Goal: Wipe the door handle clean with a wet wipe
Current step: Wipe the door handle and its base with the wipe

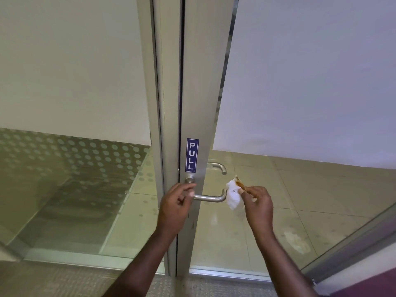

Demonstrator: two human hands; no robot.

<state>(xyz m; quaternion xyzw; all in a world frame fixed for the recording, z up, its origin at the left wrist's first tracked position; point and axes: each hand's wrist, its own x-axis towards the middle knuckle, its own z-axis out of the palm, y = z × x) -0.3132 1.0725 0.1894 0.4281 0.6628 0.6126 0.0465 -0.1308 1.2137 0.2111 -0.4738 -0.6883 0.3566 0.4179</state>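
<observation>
Right at the edge of the glass door, under the PULL sticker point(192, 154), the left hand point(175, 207) is curled loosely around the inner end of the door handle point(211, 197), fingers touching the bar near where it meets the frame. The right hand point(258, 203) pinches a crumpled wet wipe point(233, 195) between thumb and fingertips, just beside the handle's outer bend; can't tell if it's actually touching. The wipe already has a brownish smudge on top. Looks like mid-wipe or about to start another pass. Next move, I'd guess: press a clean bit onto the bar and drag along it, with the left hand steadying the lever.
</observation>
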